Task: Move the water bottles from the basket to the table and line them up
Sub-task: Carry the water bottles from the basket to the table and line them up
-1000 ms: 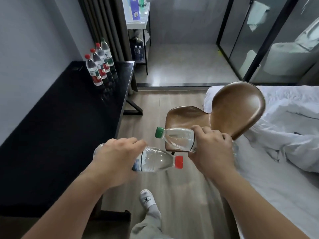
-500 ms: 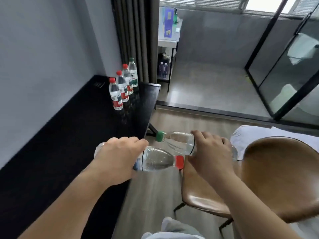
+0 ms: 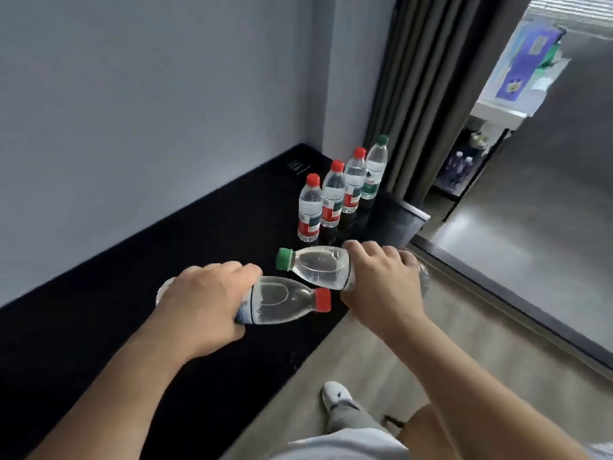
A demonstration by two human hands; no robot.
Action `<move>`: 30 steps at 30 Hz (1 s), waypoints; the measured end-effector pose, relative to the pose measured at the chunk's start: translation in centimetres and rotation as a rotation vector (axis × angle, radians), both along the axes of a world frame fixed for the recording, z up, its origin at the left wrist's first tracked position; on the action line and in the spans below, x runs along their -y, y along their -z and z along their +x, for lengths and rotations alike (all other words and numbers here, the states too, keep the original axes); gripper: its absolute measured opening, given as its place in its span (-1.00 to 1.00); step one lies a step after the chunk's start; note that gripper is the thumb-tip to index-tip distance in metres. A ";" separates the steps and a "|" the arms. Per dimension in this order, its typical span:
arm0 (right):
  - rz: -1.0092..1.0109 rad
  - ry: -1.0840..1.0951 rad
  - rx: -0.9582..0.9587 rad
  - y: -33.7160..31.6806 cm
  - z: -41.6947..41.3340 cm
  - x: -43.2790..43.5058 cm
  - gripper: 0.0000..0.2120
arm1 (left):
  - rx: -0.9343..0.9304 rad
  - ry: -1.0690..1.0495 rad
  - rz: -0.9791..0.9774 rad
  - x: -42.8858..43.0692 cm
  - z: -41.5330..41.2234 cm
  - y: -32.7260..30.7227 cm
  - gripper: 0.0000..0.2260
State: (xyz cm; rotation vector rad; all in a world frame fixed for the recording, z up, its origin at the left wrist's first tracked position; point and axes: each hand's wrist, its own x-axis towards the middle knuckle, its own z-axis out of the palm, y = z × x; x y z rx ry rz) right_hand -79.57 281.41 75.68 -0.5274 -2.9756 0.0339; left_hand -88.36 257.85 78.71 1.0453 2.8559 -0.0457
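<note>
Both forearms reach forward, knuckles up. The left hand (image 3: 202,303) wraps around a red-capped bottle (image 3: 282,302) held level, its cap pointing at the right hand (image 3: 381,287). The right hand grips a green-capped bottle (image 3: 318,267) whose cap points back leftward. Both hover over the black worktop (image 3: 132,277), the right hand near its floor-side edge. Beyond the hands, four bottles (image 3: 335,197) stand upright in a row by the far corner.
</note>
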 end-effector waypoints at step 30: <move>0.025 -0.767 -0.148 21.3 -13.7 -10.0 -0.31 | -0.047 -0.568 -0.018 -8.4 3.3 20.8 -0.58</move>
